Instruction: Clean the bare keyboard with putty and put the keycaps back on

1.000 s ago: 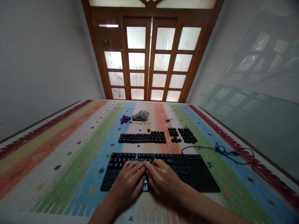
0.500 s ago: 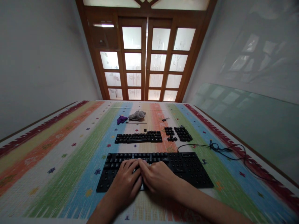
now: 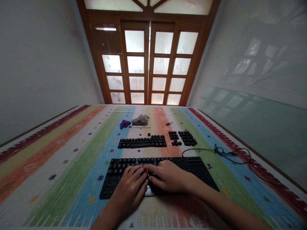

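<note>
A black keyboard [image 3: 185, 169] lies on the striped cloth, keycaps on its upper left rows and bare key posts on the lower left and right. My left hand [image 3: 133, 182] rests over its middle, fingers lying forward and slightly bent, thumb apart along the near side. From the right, my right hand [image 3: 168, 175] reaches in with its index finger and thumb curled toward each other. The fingertips of both hands come together over the middle keys. Whatever is between the right fingertips is too small and dark to make out.
Beyond the keyboard lie a block of loose keycaps [image 3: 141, 141], another keycap group [image 3: 187, 138] and a single keycap [image 3: 149, 134]. Farther back are a purple cloth [image 3: 125, 124], a grey cloth [image 3: 140, 119] and a small dark tool [image 3: 168, 124]. The keyboard's cable [image 3: 222, 151] coils at right.
My right hand has shifted slightly right and up, its index finger now stretched flatter and its thumb showing. My left hand stays nearly in place, with more space between the two hands.
</note>
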Motion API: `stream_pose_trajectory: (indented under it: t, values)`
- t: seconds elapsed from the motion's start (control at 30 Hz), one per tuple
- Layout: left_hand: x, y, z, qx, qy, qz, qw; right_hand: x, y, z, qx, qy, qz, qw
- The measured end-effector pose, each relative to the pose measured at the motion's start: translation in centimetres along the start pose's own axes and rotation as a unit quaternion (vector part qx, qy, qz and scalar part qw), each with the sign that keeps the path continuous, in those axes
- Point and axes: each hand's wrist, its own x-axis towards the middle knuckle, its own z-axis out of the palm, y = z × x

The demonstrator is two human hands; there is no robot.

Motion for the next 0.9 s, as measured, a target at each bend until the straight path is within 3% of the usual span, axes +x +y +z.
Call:
stream_pose_trajectory:
  t: [0.17, 0.3, 0.43, 0.67, 0.9]
  values:
    - [-0.5, -0.3, 0.4, 0.0, 0.001, 0.012, 1.0, 1.6, 4.1, -1.7, 0.105, 0.006, -0.031, 0.994]
    - [-0.7, -0.4, 0.6, -0.002, -0.014, 0.021, 1.0, 4.1, 7.6, -1.8, 0.051, 0.078, 0.026, 0.995]
    - [-0.7, -0.5, 0.6, 0.007, -0.028, 0.024, 0.999, 7.0, 10.4, -1.6, 0.027, 0.104, 0.066, 0.992]
    - [-0.5, -0.2, 0.4, -0.012, -0.044, 0.0, 0.999, 10.5, 13.5, -1.4, 0.017, 0.129, 0.134, 0.982]
    - [-0.3, -0.1, 0.1, -0.024, -0.046, -0.005, 0.999, 12.2, 14.7, -1.2, 0.01, 0.097, 0.168, 0.981]
